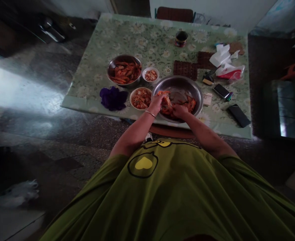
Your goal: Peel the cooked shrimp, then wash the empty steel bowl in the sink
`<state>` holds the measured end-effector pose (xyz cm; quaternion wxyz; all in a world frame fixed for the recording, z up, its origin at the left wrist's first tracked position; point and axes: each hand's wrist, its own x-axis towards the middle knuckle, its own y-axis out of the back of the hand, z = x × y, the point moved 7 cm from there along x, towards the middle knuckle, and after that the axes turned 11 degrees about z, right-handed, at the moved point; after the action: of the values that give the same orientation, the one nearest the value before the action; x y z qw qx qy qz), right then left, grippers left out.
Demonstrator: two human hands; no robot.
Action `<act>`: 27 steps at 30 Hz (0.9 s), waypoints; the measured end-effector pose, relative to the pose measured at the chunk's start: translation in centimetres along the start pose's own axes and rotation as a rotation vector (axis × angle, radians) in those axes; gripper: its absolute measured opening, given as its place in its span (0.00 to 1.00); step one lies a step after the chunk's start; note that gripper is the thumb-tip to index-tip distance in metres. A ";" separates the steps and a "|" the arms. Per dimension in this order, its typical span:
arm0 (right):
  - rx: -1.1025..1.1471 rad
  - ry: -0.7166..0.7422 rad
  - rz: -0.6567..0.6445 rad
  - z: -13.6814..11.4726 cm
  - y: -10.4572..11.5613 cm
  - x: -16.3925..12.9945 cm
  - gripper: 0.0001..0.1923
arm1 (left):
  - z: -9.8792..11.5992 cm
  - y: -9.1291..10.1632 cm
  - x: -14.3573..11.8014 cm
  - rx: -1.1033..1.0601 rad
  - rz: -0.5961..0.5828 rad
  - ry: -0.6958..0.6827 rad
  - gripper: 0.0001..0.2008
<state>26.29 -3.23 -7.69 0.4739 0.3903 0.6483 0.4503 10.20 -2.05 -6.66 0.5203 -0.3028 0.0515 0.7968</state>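
Both my hands reach into a large steel bowl point(187, 85) at the table's near edge. My left hand point(157, 102) and my right hand point(179, 110) together grip an orange shrimp point(167, 104) over the bowl's near rim. More cooked shrimp point(191, 103) lie in the bowl's near right part. A bracelet sits on my left wrist. To the left stand a smaller steel bowl of whole shrimp point(124, 71), a white bowl of shells point(140, 98) and a small white dish of peeled pieces point(151, 74).
A green floral cloth covers the table point(142, 40). A purple cloth point(113, 97) lies at the near left. Two phones point(238, 114), a small card box point(207, 98), tissues point(222, 55), woven mats point(185, 68) and a dark cup point(181, 37) lie to the right and back. A chair point(175, 14) stands behind.
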 end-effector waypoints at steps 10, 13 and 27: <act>0.907 -0.159 0.107 4.7 4.9 -0.7 0.25 | -0.2 -0.5 -0.6 -0.132 0.123 0.115 0.06; 1.150 -0.195 0.086 3.7 6.4 -1.1 0.26 | -0.7 -2.7 -1.2 -0.214 -0.002 0.159 0.09; 1.470 -0.431 0.276 1.5 6.8 -0.1 0.08 | 2.7 -4.3 0.9 -0.235 -0.232 0.034 0.08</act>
<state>28.34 -1.01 -1.39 0.1484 0.7604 0.6196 -0.1262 12.54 1.69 -3.91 0.5691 -0.3786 -0.0685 0.7267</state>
